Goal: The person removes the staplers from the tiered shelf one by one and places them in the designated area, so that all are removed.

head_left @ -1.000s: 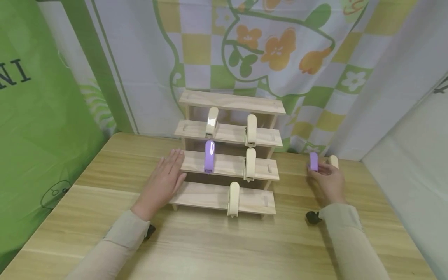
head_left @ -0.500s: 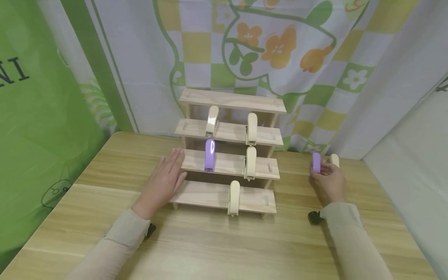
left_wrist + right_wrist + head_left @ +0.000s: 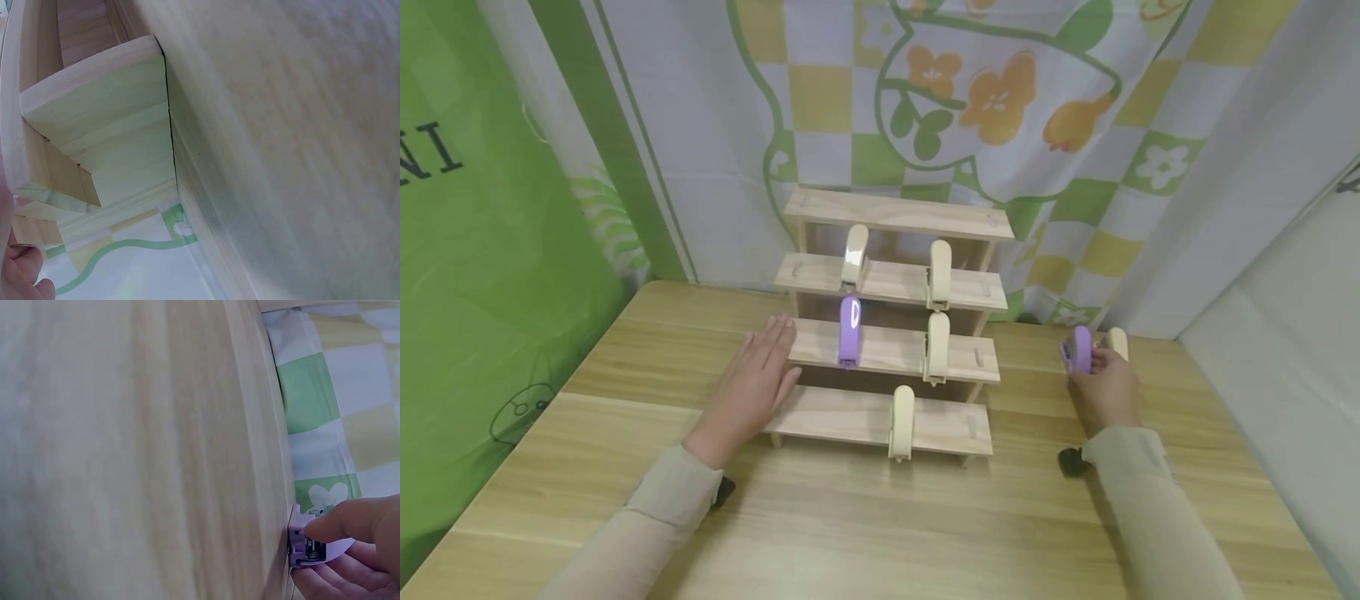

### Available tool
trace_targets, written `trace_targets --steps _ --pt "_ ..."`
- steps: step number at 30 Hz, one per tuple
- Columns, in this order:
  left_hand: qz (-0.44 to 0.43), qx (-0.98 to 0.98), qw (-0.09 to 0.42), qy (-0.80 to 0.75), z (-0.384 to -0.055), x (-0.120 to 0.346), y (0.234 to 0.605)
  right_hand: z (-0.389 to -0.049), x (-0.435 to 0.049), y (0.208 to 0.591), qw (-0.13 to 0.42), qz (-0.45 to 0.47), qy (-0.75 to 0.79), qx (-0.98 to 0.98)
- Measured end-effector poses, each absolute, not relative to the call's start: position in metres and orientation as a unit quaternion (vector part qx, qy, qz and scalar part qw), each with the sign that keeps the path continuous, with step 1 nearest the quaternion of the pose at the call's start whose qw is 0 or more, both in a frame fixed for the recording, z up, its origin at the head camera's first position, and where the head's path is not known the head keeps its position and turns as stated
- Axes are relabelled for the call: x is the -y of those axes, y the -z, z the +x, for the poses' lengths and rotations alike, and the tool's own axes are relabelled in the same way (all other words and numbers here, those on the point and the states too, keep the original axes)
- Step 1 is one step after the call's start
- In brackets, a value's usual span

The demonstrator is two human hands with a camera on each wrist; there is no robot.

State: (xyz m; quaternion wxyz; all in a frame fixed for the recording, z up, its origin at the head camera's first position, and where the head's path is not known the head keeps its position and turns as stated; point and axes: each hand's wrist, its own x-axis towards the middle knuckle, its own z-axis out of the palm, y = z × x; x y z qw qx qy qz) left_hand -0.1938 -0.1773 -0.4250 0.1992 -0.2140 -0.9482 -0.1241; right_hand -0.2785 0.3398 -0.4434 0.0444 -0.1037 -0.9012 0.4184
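Observation:
At the table's far right, my right hand [image 3: 1107, 387] pinches a purple stapler [image 3: 1080, 350] between thumb and fingers. In the right wrist view the thumb presses the purple stapler [image 3: 310, 545] near its dark opening, with the other fingers on the far side. A cream stapler [image 3: 1117, 342] stands just behind that hand, partly hidden. My left hand [image 3: 748, 387] lies with straight fingers against the left end of the wooden tiered rack [image 3: 820, 414]. On the rack sit another purple stapler [image 3: 849, 332] and several cream staplers [image 3: 902, 422].
The rack's top tier [image 3: 898, 214] is bare wood. A patterned curtain [image 3: 820, 100] hangs close behind the rack and the wooden table [image 3: 880, 525]. Green cloth [image 3: 490, 275] hangs on the left, and a pale wall [image 3: 1292, 333] borders the right side.
The purple stapler in my right hand has turned, so more of its left side shows, and it has shifted slightly right. My left hand keeps its place on the rack.

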Motion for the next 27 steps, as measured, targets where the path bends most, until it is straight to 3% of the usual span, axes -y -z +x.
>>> trace_targets --steps 6,11,20,27 --pt "-0.214 0.948 0.198 0.125 -0.194 0.176 0.424 -0.278 -0.342 0.442 0.042 -0.131 -0.423 0.896" --pt "-0.216 0.947 0.198 0.128 -0.194 0.175 0.422 -0.269 -0.337 0.424 0.073 -0.132 -0.398 0.905" --pt "-0.218 0.944 0.211 0.129 -0.195 0.178 0.424 -0.25 -0.292 0.384 0.172 -0.066 -0.433 0.882" --pt "-0.216 0.947 0.201 0.125 -0.194 0.177 0.425 -0.23 -0.248 0.359 0.309 -0.002 -0.466 0.829"
